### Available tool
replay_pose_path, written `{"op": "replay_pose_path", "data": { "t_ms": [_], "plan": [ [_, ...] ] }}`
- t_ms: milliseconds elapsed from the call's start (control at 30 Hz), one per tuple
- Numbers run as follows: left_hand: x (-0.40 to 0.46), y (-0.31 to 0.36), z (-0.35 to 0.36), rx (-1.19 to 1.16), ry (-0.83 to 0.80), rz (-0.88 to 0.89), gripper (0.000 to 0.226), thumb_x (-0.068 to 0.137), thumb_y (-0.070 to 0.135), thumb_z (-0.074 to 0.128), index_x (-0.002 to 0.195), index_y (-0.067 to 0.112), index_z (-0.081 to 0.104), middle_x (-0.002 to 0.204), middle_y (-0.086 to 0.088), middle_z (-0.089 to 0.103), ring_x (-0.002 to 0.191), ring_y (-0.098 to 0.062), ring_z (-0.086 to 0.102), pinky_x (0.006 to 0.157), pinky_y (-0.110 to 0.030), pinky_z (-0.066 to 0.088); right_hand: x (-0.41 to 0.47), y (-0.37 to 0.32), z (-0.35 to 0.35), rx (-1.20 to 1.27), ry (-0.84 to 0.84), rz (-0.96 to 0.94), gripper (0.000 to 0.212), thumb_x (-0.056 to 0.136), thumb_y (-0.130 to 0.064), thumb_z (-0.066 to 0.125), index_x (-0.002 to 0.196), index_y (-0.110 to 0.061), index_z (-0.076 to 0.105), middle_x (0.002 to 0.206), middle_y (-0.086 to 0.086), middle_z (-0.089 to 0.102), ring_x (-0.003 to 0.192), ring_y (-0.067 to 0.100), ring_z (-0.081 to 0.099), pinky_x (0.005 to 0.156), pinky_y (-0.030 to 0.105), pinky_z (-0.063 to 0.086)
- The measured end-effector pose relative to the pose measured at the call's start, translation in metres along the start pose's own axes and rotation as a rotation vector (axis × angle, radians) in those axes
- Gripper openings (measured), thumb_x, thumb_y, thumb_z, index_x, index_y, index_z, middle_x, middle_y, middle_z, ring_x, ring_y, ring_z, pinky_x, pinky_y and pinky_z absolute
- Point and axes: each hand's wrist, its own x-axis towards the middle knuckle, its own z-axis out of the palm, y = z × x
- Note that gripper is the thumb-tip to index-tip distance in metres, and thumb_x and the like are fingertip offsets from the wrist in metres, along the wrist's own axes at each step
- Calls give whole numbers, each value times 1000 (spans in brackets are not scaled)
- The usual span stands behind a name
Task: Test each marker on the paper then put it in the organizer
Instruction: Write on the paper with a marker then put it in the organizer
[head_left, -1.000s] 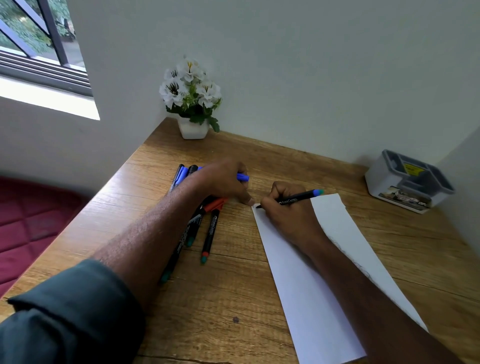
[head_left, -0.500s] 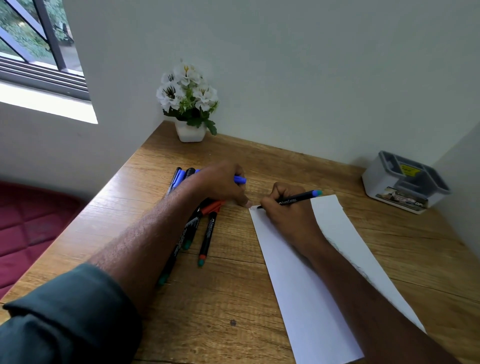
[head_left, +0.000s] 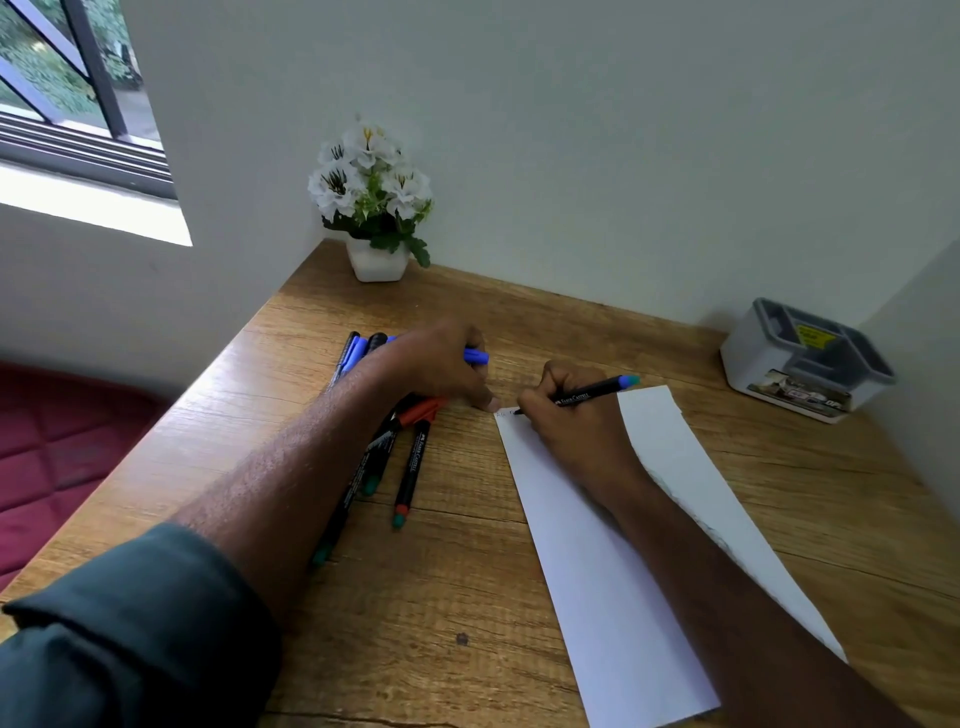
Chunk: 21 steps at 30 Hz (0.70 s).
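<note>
My right hand (head_left: 576, 421) grips a black marker (head_left: 592, 394) with a blue-green end, its tip touching the top left corner of the white paper (head_left: 597, 571). Faint marks show at that corner. My left hand (head_left: 441, 366) holds a blue cap (head_left: 477, 356) in its curled fingers, and one fingertip presses beside the paper's corner. Several more markers (head_left: 410, 467) lie on the wooden desk under and behind my left wrist, some partly hidden by it. The grey and white organizer (head_left: 802, 358) stands at the far right against the wall.
A white pot of white flowers (head_left: 375, 208) sits in the desk's back left corner. Walls close the desk at the back and right. The desk's left edge (head_left: 171, 415) drops to a red cushion.
The marker tip has crept slightly along the paper's top corner, leaving faint marks. My left hand stays in place. The camera has shifted a little.
</note>
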Motion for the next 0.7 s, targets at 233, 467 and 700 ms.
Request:
{"op": "replay_pose_path", "data": {
  "t_ms": [233, 467, 700],
  "plan": [
    [-1, 1, 0, 10, 2, -1, 34, 69, 34, 86, 90, 22, 62, 92, 3, 61, 81, -13, 57, 66, -28, 42, 1, -2, 0, 10, 17, -8, 38, 84, -6, 67, 55, -21, 48, 54, -9, 50, 53, 1, 46, 51, 11, 37],
    [-1, 0, 0, 18, 15, 6, 33, 69, 34, 86, 91, 21, 64, 94, 2, 63, 87, -16, 60, 71, -30, 47, 1, 0, -2, 0, 6, 29, 36, 85, -7, 66, 57, -17, 46, 55, -5, 48, 53, 2, 44, 50, 12, 36],
    [-1, 0, 0, 22, 21, 10, 34, 69, 34, 85, 92, 22, 64, 93, 3, 64, 87, -16, 61, 72, -30, 49, 0, -1, -1, -17, 18, 15, 33, 86, -8, 67, 60, -19, 50, 63, -2, 56, 59, 1, 50, 53, 11, 41]
  ]
}}
